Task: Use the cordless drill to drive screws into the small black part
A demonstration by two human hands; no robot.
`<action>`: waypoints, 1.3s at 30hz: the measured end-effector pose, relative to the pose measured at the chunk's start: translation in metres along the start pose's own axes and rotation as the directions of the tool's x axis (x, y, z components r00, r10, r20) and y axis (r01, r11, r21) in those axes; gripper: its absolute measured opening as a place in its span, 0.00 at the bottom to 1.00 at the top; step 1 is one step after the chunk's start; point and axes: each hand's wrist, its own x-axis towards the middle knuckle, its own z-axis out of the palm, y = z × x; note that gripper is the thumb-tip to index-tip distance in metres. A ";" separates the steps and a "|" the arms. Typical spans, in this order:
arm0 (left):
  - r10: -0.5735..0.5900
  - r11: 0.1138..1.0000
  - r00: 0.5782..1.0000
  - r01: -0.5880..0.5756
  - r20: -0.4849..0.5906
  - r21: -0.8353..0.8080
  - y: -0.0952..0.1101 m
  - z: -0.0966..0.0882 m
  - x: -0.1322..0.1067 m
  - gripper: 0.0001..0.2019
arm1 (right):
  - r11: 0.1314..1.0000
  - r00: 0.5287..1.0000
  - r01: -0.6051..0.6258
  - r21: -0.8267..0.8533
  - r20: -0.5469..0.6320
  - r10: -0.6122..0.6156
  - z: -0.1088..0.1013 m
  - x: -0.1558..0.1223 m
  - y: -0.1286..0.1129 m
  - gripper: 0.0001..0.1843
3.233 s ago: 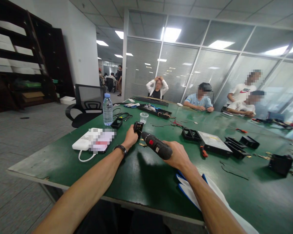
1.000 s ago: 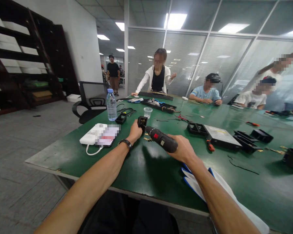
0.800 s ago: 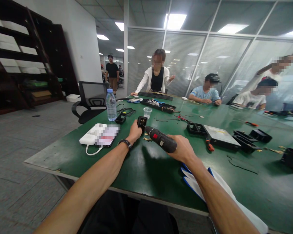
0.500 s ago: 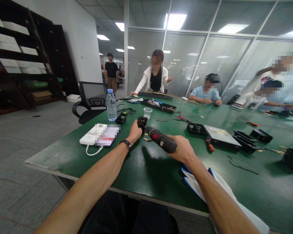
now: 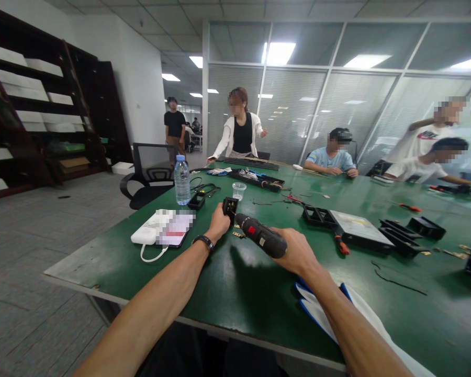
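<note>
My left hand [image 5: 220, 222] grips a small black plastic box [image 5: 230, 208], held upright above the green table [image 5: 149, 288] with its open face toward the drill. Metal bits show inside it, too small to make out. My right hand [image 5: 296, 250] is closed around a black cordless drill [image 5: 261, 234] with a red mark on its side. The drill points left, its tip at the box; whether the bit touches a screw cannot be seen. Small brass-coloured plates [image 5: 238, 234] lie on the table just below the box. A clear plastic cup [image 5: 239, 191] stands right behind it.
Left of my hands are a water bottle [image 5: 182, 182], a white power bank [image 5: 148, 226] and a phone [image 5: 180, 228]. White gloves [image 5: 363, 309] lie under my right forearm. Black housings [image 5: 402, 235] and a screwdriver [image 5: 341, 245] sit to the right. Several people are around the table's far side.
The camera view has tilted up slightly, so the table sits lower in the picture. Both hands keep their hold on the box and the drill. The person across the table has turned their head.
</note>
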 end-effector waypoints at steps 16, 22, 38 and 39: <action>-0.006 1.000 1.000 0.006 0.005 -0.006 0.002 0.000 0.000 0.17 | 1.000 1.000 -0.003 -0.006 -0.006 0.003 0.001 0.000 0.001 0.14; -0.011 1.000 1.000 0.011 0.002 0.008 0.004 -0.001 0.001 0.17 | 1.000 1.000 0.020 -0.014 -0.010 -0.020 0.001 0.001 0.003 0.14; -0.069 0.991 0.997 0.067 0.015 0.119 0.006 -0.001 0.008 0.24 | 0.998 0.998 0.054 -0.034 -0.026 -0.055 -0.006 -0.002 0.004 0.20; -0.071 0.991 0.997 0.070 0.011 0.117 0.006 -0.001 0.008 0.24 | 0.998 0.998 0.056 -0.032 -0.029 -0.057 -0.006 -0.001 0.004 0.20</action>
